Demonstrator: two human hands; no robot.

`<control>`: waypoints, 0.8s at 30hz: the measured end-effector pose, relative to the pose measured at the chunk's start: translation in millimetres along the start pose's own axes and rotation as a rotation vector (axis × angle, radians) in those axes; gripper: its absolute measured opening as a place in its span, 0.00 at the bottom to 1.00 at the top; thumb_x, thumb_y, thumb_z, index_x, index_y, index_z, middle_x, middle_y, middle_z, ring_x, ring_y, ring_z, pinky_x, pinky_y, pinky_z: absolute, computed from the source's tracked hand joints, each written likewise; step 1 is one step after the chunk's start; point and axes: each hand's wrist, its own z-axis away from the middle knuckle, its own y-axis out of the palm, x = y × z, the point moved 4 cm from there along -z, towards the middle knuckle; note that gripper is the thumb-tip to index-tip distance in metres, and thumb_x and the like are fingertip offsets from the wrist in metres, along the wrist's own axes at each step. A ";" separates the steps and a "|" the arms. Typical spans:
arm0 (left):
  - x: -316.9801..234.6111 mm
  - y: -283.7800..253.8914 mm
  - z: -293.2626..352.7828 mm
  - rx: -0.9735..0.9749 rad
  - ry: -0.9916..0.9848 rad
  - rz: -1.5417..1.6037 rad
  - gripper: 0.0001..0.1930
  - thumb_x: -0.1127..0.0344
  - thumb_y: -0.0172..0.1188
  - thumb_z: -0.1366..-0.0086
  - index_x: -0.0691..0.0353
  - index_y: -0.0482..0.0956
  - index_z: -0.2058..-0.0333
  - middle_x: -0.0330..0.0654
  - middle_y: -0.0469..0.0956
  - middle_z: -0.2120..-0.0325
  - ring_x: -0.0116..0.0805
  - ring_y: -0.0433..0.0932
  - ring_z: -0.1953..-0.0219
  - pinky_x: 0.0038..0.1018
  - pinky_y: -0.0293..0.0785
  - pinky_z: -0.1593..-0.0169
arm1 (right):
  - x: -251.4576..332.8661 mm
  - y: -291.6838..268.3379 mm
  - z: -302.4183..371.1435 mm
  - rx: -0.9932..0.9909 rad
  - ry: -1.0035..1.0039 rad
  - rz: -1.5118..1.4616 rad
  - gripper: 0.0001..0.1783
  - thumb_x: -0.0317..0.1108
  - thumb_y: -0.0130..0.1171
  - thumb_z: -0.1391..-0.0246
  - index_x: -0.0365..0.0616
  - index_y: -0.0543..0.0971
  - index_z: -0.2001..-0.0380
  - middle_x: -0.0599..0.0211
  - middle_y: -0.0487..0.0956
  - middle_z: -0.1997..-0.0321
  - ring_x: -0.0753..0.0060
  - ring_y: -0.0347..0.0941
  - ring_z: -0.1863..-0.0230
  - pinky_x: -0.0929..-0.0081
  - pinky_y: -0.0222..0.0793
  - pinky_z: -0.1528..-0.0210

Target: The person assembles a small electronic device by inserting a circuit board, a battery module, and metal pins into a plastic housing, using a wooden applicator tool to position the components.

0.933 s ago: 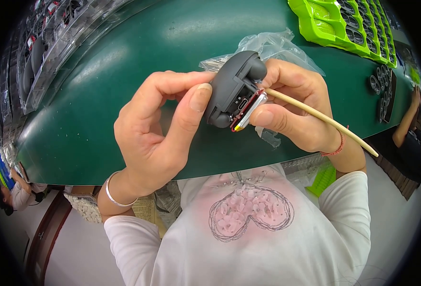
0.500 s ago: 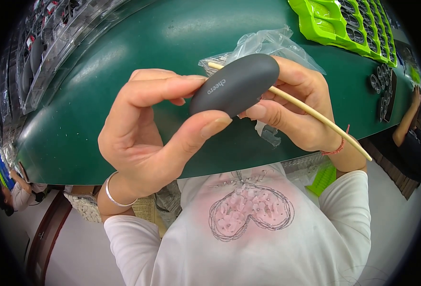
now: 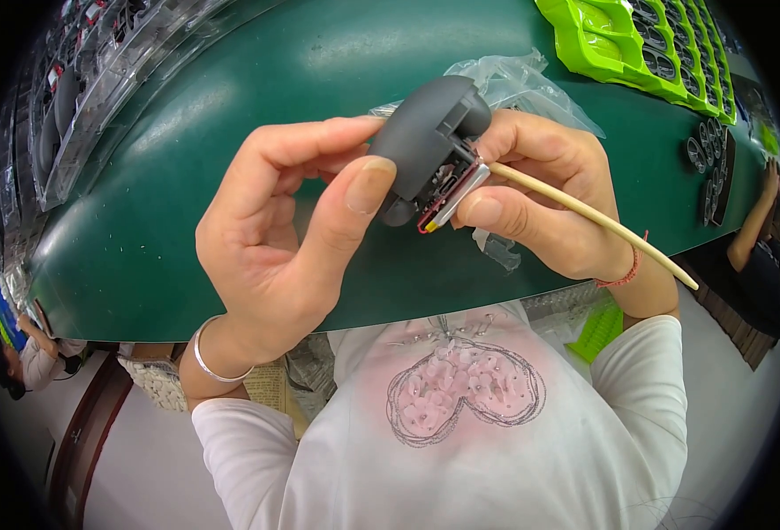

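Between its thumb and fingers, my left hand (image 3: 271, 221) holds a smooth dark grey plastic casing (image 3: 412, 119) tilted up over the table. The casing's open side faces right and shows a circuit board with a silvery part and a yellow spot (image 3: 452, 199) at its lower edge. My right hand (image 3: 553, 172) is closed at that open side, thumb and fingertips by the silvery part. Through the right hand passes a thin pale wooden stick (image 3: 593, 216), its long end pointing to the lower right. Fingers hide the stick's other end.
A crumpled clear plastic bag (image 3: 527, 84) lies behind my hands on the green table (image 3: 178, 168), a plastic scrap (image 3: 497, 249) nearer. Far right are a bright green tray (image 3: 584, 44) and black ring-shaped parts (image 3: 708, 163). Clear trays (image 3: 98, 115) line the left. Other people sit at both sides.
The casing has turned from its smooth printed face to its open side, so the circuit board now shows. Both hands stay nearly in place; the stick has shifted slightly.
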 end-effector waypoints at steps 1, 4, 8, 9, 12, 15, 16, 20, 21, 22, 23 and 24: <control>0.4 0.2 -1.1 0.002 0.001 0.000 0.15 0.65 0.54 0.35 0.72 0.71 0.56 0.41 0.77 0.65 0.19 0.72 0.66 0.14 0.67 0.63 | 0.8 0.2 -0.6 0.002 -0.017 -0.015 0.12 0.29 0.61 0.49 0.37 0.70 0.66 0.63 0.77 0.68 0.78 0.74 0.66 0.81 0.70 0.63; -2.6 -2.1 -1.9 0.000 -0.003 0.047 0.16 0.64 0.54 0.35 0.72 0.71 0.55 0.42 0.77 0.64 0.20 0.73 0.65 0.15 0.68 0.61 | 5.5 0.7 -0.8 0.015 -0.012 0.008 0.11 0.29 0.60 0.48 0.37 0.70 0.67 0.63 0.77 0.67 0.77 0.74 0.65 0.81 0.70 0.62; -6.5 -0.3 -7.2 0.139 -0.117 0.128 0.18 0.71 0.59 0.39 0.74 0.69 0.53 0.46 0.75 0.59 0.27 0.74 0.59 0.23 0.70 0.54 | 4.7 1.5 3.3 -0.053 -0.045 -0.038 0.05 0.25 0.61 0.50 0.37 0.74 0.72 0.69 0.77 0.73 0.86 0.71 0.71 0.86 0.67 0.69; -6.2 -0.8 -9.9 0.060 -0.136 0.191 0.17 0.72 0.65 0.46 0.69 0.74 0.57 0.39 0.78 0.69 0.21 0.74 0.68 0.19 0.71 0.60 | 1.2 1.9 2.6 -0.042 -0.055 -0.011 0.05 0.25 0.60 0.50 0.37 0.74 0.71 0.70 0.77 0.73 0.86 0.71 0.72 0.87 0.66 0.70; -16.9 -17.2 -15.7 0.107 -0.078 0.066 0.21 0.75 0.64 0.46 0.74 0.71 0.54 0.45 0.74 0.60 0.27 0.74 0.61 0.23 0.70 0.54 | 3.8 -3.4 6.0 -0.023 -0.049 0.084 0.06 0.26 0.59 0.48 0.36 0.75 0.67 0.70 0.76 0.73 0.85 0.70 0.72 0.87 0.66 0.69; -31.5 -57.4 -26.9 -0.310 0.171 -0.175 0.19 0.75 0.65 0.47 0.71 0.74 0.56 0.39 0.76 0.69 0.23 0.74 0.68 0.19 0.70 0.61 | 4.8 -3.1 3.9 0.002 -0.069 -0.011 0.07 0.29 0.57 0.45 0.35 0.76 0.65 0.67 0.76 0.70 0.82 0.71 0.68 0.85 0.66 0.65; -37.8 -72.4 -30.1 -0.471 0.200 -0.202 0.19 0.74 0.67 0.49 0.68 0.75 0.57 0.37 0.76 0.74 0.23 0.74 0.71 0.18 0.70 0.64 | 5.3 -3.0 4.1 0.007 -0.080 -0.011 0.07 0.29 0.57 0.45 0.35 0.76 0.65 0.67 0.76 0.70 0.82 0.71 0.68 0.85 0.66 0.65; -46.8 -128.5 -42.0 -0.750 0.224 -0.559 0.17 0.71 0.67 0.48 0.68 0.76 0.59 0.36 0.76 0.77 0.21 0.73 0.74 0.18 0.69 0.67 | 8.0 -1.0 3.5 0.025 -0.080 0.020 0.08 0.29 0.57 0.45 0.35 0.76 0.65 0.68 0.77 0.70 0.82 0.71 0.68 0.85 0.67 0.65; -45.1 -138.3 -46.7 -0.747 0.237 -0.625 0.17 0.68 0.68 0.48 0.67 0.77 0.60 0.35 0.76 0.78 0.20 0.73 0.74 0.16 0.67 0.68 | 8.5 0.2 3.2 0.020 -0.073 0.024 0.07 0.29 0.57 0.45 0.35 0.76 0.65 0.68 0.77 0.71 0.82 0.71 0.69 0.85 0.67 0.66; -42.2 -141.9 -50.1 -0.749 0.243 -0.627 0.17 0.68 0.68 0.48 0.67 0.77 0.60 0.35 0.76 0.78 0.20 0.73 0.74 0.16 0.67 0.68 | 8.7 0.9 3.0 0.013 -0.065 0.027 0.07 0.29 0.57 0.45 0.36 0.76 0.66 0.68 0.77 0.71 0.82 0.71 0.69 0.85 0.66 0.66; -41.2 -143.2 -54.0 -0.756 0.202 -0.711 0.17 0.66 0.68 0.49 0.66 0.77 0.61 0.34 0.76 0.78 0.19 0.72 0.75 0.16 0.67 0.69 | 9.1 1.7 3.0 0.014 -0.072 0.028 0.07 0.29 0.57 0.45 0.36 0.76 0.66 0.68 0.77 0.71 0.82 0.71 0.69 0.85 0.66 0.66; -38.1 -143.8 -59.2 -0.760 0.160 -0.791 0.17 0.65 0.69 0.49 0.65 0.78 0.62 0.34 0.76 0.79 0.19 0.72 0.76 0.16 0.66 0.70 | 8.8 1.4 3.1 0.013 -0.077 0.040 0.07 0.29 0.56 0.45 0.36 0.76 0.66 0.68 0.77 0.71 0.82 0.71 0.69 0.85 0.66 0.67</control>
